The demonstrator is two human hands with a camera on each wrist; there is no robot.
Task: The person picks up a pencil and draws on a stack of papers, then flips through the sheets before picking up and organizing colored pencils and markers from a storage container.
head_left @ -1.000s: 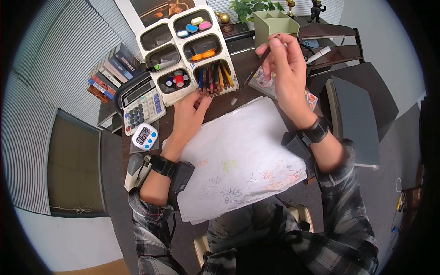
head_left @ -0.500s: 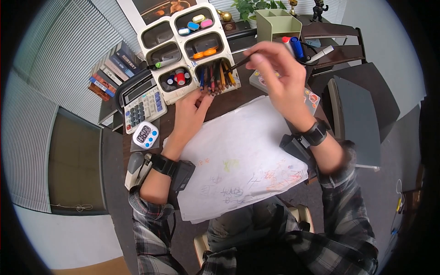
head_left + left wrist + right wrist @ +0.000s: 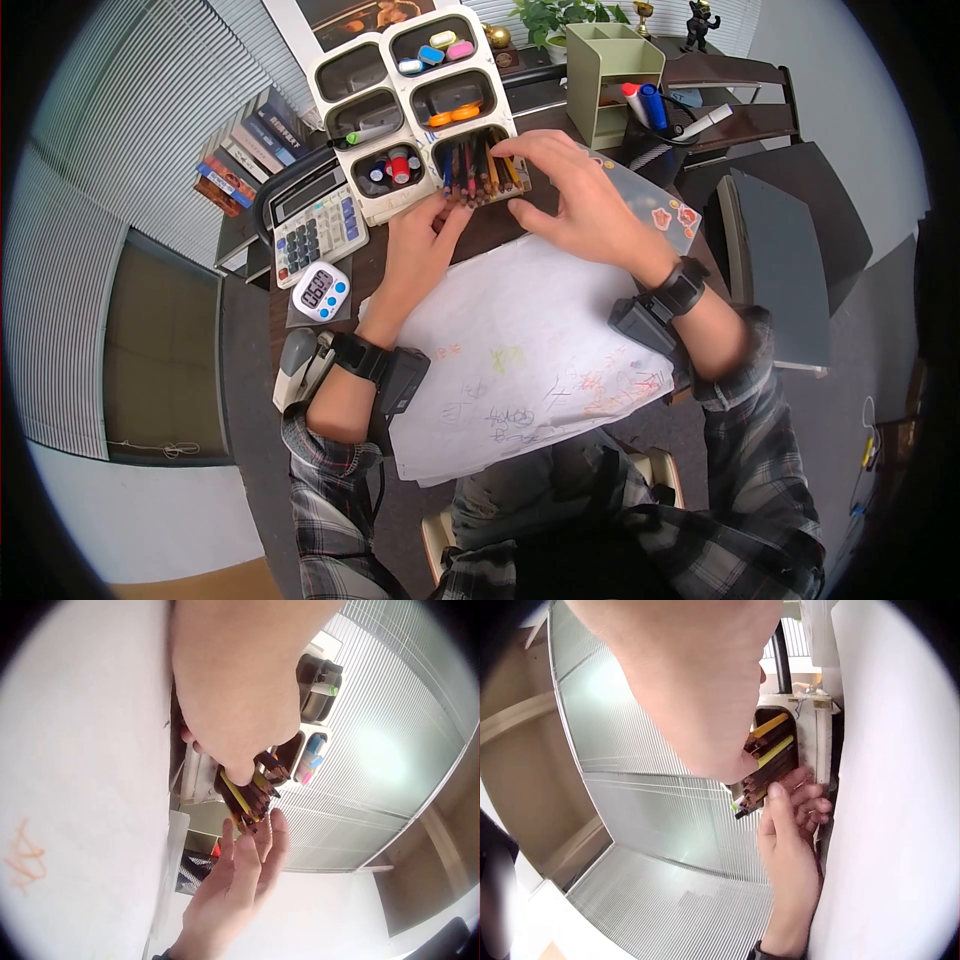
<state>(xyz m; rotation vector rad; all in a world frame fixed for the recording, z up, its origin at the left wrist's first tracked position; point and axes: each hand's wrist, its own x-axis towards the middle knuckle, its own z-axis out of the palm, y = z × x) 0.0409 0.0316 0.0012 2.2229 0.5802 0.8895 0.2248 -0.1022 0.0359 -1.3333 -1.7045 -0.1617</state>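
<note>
Pencils [image 3: 471,175]: I see the bunch at the upper centre of the head frame, in the lower-right compartment of the white organizer [image 3: 396,209].
Left hand [image 3: 415,245]: thumb at the pencils' ends, by the organizer's lower edge; I can't tell whether it grips.
Right hand [image 3: 592,208]: thumb and forefinger spread apart, just right of the pencils.
Paper [image 3: 530,330]: scribbled, mid-frame.
Timer [image 3: 321,291]: left of centre, below the calculator [image 3: 318,235].
</note>
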